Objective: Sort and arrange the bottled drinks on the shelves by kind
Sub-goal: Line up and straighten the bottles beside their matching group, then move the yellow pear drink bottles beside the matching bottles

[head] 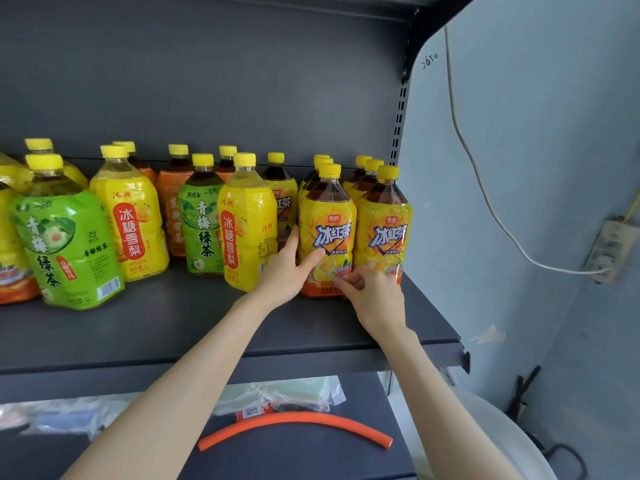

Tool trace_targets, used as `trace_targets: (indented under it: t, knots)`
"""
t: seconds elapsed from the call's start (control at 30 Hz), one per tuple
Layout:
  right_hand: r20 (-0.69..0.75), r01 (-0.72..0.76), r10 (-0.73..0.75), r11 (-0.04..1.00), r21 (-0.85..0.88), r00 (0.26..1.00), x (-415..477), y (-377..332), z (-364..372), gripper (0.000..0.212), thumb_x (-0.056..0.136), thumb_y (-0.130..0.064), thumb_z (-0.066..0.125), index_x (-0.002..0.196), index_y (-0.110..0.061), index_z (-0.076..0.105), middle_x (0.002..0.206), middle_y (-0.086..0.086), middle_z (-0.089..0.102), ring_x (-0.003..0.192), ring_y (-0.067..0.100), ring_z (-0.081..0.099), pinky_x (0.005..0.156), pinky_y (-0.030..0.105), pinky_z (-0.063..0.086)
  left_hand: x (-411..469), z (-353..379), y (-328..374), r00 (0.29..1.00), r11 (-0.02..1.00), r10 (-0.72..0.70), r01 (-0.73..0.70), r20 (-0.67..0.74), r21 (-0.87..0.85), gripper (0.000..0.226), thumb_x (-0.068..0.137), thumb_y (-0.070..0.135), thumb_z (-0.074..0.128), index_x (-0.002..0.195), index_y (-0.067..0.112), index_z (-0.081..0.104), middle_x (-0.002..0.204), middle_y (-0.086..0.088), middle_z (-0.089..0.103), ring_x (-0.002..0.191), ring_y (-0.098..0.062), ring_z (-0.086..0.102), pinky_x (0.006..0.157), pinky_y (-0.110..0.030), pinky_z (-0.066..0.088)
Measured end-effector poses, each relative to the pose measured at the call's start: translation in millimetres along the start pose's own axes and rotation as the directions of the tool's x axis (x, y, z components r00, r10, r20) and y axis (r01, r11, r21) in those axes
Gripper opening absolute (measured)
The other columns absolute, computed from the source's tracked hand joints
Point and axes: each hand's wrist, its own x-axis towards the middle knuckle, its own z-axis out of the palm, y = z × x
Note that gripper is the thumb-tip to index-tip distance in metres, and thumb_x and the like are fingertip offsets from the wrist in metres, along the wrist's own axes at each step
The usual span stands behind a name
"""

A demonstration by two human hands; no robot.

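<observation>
Left hand [284,271] and right hand [375,293] round iced tea bottle [329,216] on dark shelf [166,327] beside blue wall [540,161]

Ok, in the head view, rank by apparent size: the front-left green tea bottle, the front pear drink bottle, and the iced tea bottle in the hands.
1. The green tea bottle: largest, though it seems nearest the camera.
2. The pear drink bottle and the iced tea bottle: look alike, so not ranked.

a shop: slotted metal shelf [207,327] stocked with bottled drinks [247,223].
</observation>
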Motion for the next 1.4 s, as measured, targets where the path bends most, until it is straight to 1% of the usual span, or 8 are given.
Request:
trace_targets:
  t: [0.17,0.37,0.47,0.67,0.77,0.87,1.07,1.4]
  knots:
    - [-0.004,0.093,-0.093,0.988,0.127,0.996,-14,-15,0,0.020,0.092,-0.028,0.061,0.092,-0.010,0.071,0.086,0.005,0.072,0.078,0.023,0.065,0.071,0.034,0.054,-30,-23,-8,0.994,0.992,-0.019,0.032,-0.110,0.123,0.031,0.093,0.029,0.054,0.117,0.012,0.062,0.106,-0.005,0.069,0.095,-0.017,0.063,0.080,-0.027,0.050]
    - [-0.001,0.177,-0.187,0.925,0.336,0.982,-15,-62,18,0.019,0.092,-0.022,0.060,0.089,-0.007,0.071,0.078,0.004,0.071,0.075,0.021,0.065,0.067,0.032,0.051,-54,-68,-33,0.958,0.994,-0.032,0.060,-0.285,0.089,0.018,0.091,0.024,0.058,0.099,0.012,0.069,0.091,0.000,0.070,0.086,-0.011,0.063,0.068,-0.014,0.045]
    - [0.002,0.199,-0.217,0.900,0.389,0.976,-9,-86,37,0.017,0.092,-0.021,0.061,0.102,-0.009,0.067,0.093,0.003,0.069,0.082,0.014,0.063,0.068,0.026,0.050,-55,-93,-48,0.929,0.995,-0.040,0.072,-0.369,0.075,0.016,0.090,0.023,0.058,0.099,0.014,0.068,0.090,0.002,0.068,0.086,-0.009,0.062,0.068,-0.011,0.043]
    - [-0.013,0.117,-0.121,0.918,0.379,0.993,18,-123,85,0.078,0.087,-0.036,0.066,0.147,-0.013,0.023,0.147,0.007,0.039,0.133,0.026,0.040,0.106,0.045,0.042,-35,-134,-75,0.910,0.997,-0.040,0.061,-0.413,0.040,0.029,0.088,0.028,0.062,0.112,0.012,0.059,0.103,0.001,0.064,0.087,-0.004,0.057,0.067,-0.008,0.041]
    - [-0.013,0.026,-0.023,0.909,0.416,1.000,34,-135,102,0.105,0.076,-0.057,0.067,0.151,-0.016,0.005,0.153,0.008,0.030,0.137,0.031,0.037,0.108,0.051,0.039,-16,-146,-91,0.925,0.996,-0.067,0.083,-0.375,0.027,0.049,0.086,0.036,0.062,0.127,0.013,0.047,0.125,-0.002,0.055,0.111,-0.016,0.053,0.087,-0.024,0.042]
    - [-0.007,-0.055,0.071,0.830,0.556,0.997,43,-137,113,0.125,0.050,-0.087,0.059,0.148,-0.031,0.008,0.149,0.005,0.036,0.131,0.029,0.045,0.101,0.053,0.046,1,-153,-99,0.943,0.996,-0.082,0.089,-0.323,0.009,0.068,0.085,0.043,0.062,0.140,0.015,0.033,0.141,-0.003,0.044,0.127,-0.021,0.044,0.100,-0.034,0.040]
    - [-0.008,-0.043,0.060,0.796,0.604,0.998,44,-130,118,0.114,0.053,-0.086,0.063,0.145,-0.036,0.017,0.143,-0.001,0.043,0.126,0.023,0.051,0.097,0.051,0.050,24,-155,-107,0.974,0.988,-0.137,0.123,-0.179,-0.091,0.075,0.087,0.050,0.055,0.146,0.018,0.022,0.146,-0.002,0.040,0.131,-0.023,0.041,0.104,-0.039,0.038]
    - [0.063,-0.028,-0.015,0.779,0.626,0.998,33,-138,113,0.089,0.066,-0.069,0.064,0.140,-0.037,0.025,0.133,-0.006,0.054,0.114,0.018,0.060,0.092,0.046,0.055,18,-158,-109,0.928,0.994,-0.076,0.099,-0.366,0.044,0.070,0.083,0.048,0.060,0.135,0.007,0.039,0.124,-0.009,0.059,0.108,-0.027,0.059,0.077,-0.029,0.046]
